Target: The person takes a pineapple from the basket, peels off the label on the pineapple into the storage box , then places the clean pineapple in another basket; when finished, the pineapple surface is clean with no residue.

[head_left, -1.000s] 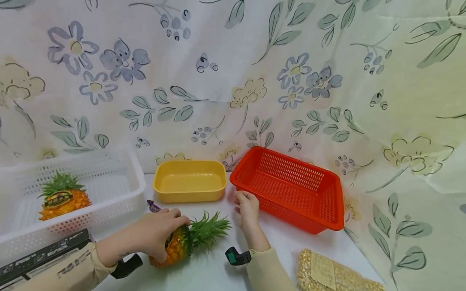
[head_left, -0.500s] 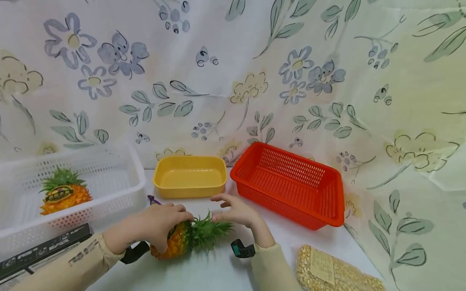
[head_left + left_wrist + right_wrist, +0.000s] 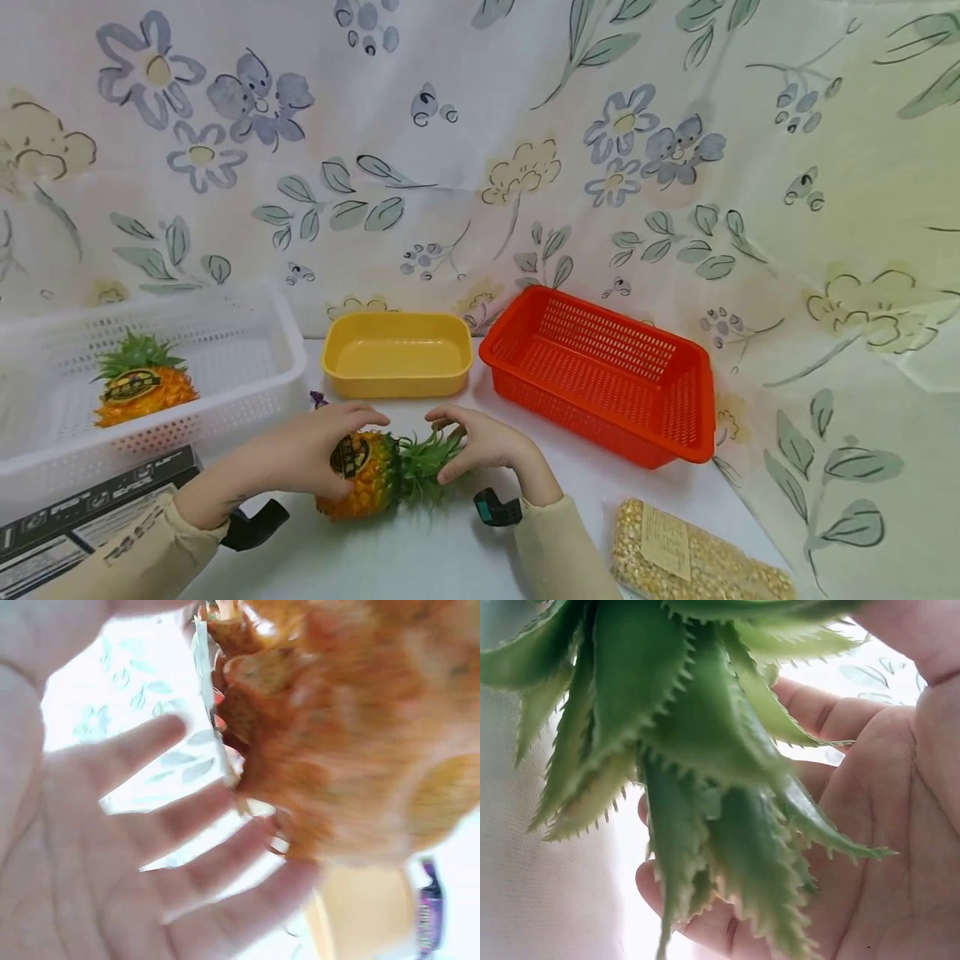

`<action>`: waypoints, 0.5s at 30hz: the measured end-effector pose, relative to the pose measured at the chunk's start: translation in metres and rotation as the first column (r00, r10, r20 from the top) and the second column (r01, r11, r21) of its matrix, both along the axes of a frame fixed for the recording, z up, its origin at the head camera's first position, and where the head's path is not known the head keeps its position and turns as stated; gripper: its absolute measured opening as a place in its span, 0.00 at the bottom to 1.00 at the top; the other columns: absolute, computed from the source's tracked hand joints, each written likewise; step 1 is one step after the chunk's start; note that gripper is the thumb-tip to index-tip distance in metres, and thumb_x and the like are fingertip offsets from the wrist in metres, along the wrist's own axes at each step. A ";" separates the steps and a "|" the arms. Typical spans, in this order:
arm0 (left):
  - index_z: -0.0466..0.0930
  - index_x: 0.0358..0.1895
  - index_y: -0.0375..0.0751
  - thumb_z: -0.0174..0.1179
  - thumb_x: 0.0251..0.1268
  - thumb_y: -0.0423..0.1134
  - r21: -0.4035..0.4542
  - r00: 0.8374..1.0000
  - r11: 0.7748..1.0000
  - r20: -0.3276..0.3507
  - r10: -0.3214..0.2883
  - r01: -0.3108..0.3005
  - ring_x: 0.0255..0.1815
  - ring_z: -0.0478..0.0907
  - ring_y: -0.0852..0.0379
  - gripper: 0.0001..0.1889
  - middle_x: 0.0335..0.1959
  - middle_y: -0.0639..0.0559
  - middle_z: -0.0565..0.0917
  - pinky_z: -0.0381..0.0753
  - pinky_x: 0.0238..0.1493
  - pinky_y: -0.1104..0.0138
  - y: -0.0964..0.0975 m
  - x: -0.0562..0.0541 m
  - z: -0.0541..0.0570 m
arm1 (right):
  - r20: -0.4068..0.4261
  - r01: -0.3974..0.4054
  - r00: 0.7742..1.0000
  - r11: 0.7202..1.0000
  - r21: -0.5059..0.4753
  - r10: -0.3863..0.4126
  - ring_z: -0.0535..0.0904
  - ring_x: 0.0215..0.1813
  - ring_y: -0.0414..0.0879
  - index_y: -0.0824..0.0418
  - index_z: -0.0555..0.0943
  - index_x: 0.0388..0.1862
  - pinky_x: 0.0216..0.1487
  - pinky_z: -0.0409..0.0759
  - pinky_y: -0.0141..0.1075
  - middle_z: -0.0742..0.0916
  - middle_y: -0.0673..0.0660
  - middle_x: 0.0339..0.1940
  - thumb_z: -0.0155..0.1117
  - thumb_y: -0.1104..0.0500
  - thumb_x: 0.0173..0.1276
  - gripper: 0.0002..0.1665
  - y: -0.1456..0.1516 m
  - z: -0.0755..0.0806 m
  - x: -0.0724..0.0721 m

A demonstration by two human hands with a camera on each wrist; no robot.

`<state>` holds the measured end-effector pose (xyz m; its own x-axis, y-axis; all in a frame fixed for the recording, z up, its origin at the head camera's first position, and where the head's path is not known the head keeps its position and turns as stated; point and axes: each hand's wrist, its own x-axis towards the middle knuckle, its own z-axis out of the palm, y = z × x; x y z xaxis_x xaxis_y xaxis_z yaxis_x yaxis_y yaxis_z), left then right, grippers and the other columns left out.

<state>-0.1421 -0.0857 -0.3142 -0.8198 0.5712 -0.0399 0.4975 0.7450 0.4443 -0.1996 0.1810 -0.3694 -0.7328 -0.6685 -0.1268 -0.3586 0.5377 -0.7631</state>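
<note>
A pineapple (image 3: 372, 482) with a dark label lies on its side on the white table, its green leafy crown (image 3: 426, 464) pointing right. My left hand (image 3: 315, 454) is at its base end, with thumb and fingers parted. In the left wrist view those fingers (image 3: 161, 825) are spread nearly straight beside the orange rind (image 3: 352, 735); some fingertips reach its edge. My right hand (image 3: 487, 446) arches around the crown's tip. The right wrist view shows its palm (image 3: 889, 825) facing the spiky leaves (image 3: 712, 772), fingers loosely bent behind them, not closed on them.
Another pineapple (image 3: 147, 392) is inside the white basket (image 3: 247, 404) at left. A yellow tray (image 3: 397, 387) and a red basket (image 3: 592, 433) stand at the back. A bag of corn kernels (image 3: 690, 558) lies front right, a black-and-white box (image 3: 97, 508) front left. A purple-wrapped item (image 3: 318, 399) shows behind my left hand.
My left hand has loosened from the pineapple and shifted slightly left, baring its label. My right hand has moved left from beside the red basket to the crown. The pineapple still lies on the table.
</note>
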 end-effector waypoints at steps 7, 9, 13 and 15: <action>0.60 0.65 0.44 0.72 0.44 0.49 0.408 0.957 0.869 0.046 0.287 -0.280 0.59 0.66 0.38 0.43 0.63 0.40 0.64 0.73 0.48 0.43 -0.019 0.022 -0.029 | -0.009 -0.001 1.000 1.000 0.013 0.001 0.69 0.62 0.54 0.59 0.67 0.63 0.62 0.69 0.47 0.75 0.57 0.61 0.78 0.57 0.44 0.46 0.000 0.002 0.003; 0.54 0.68 0.43 0.72 0.44 0.51 0.413 0.924 0.826 0.157 0.349 -0.383 0.61 0.63 0.33 0.48 0.66 0.36 0.59 0.72 0.50 0.42 -0.020 0.028 -0.040 | -0.010 -0.003 1.000 1.000 0.019 0.003 0.69 0.61 0.54 0.59 0.68 0.63 0.61 0.69 0.47 0.75 0.58 0.61 0.78 0.57 0.44 0.45 0.000 0.003 0.002; 0.46 0.71 0.42 0.73 0.40 0.52 0.379 0.851 0.773 0.357 0.385 -0.509 0.61 0.62 0.30 0.56 0.68 0.32 0.53 0.76 0.49 0.47 -0.015 0.035 -0.061 | 0.000 0.000 1.000 0.999 0.033 0.000 0.69 0.61 0.55 0.59 0.67 0.63 0.61 0.69 0.48 0.75 0.58 0.62 0.77 0.57 0.45 0.45 0.000 0.005 0.002; 0.45 0.71 0.43 0.74 0.39 0.52 0.382 0.827 0.750 0.406 0.389 -0.541 0.60 0.64 0.31 0.57 0.68 0.32 0.54 0.77 0.49 0.48 -0.012 0.037 -0.067 | 0.010 0.005 1.000 0.999 0.041 -0.005 0.69 0.61 0.54 0.59 0.67 0.63 0.61 0.69 0.48 0.74 0.57 0.62 0.77 0.57 0.45 0.46 0.000 0.005 0.002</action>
